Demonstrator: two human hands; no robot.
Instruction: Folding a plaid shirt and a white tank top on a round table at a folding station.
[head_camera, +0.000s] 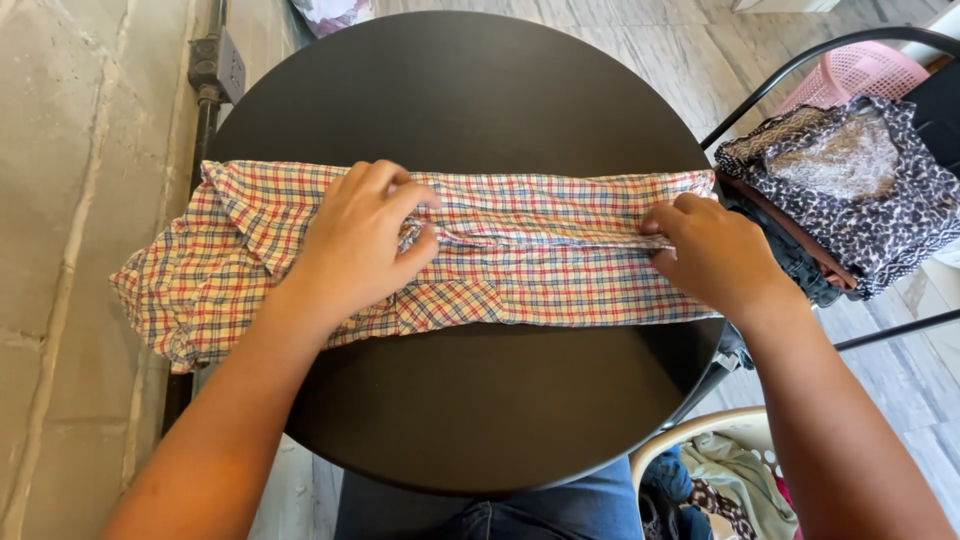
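a plaid shirt (560, 250) lies folded lengthwise across the round dark table (480, 100), its left end drooping over the edge. the left hand (360, 240) presses down near the collar, fingers pinching the cloth; the right hand (715, 255) pinches the fold at the right end. a chair (800, 60) on the right holds a pile of patterned clothes (850, 180), and a basket (690, 435) sits near right.

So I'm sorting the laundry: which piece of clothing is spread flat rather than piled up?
The plaid shirt on the round table, under both hands; the others lie heaped on the chair and in the basket.
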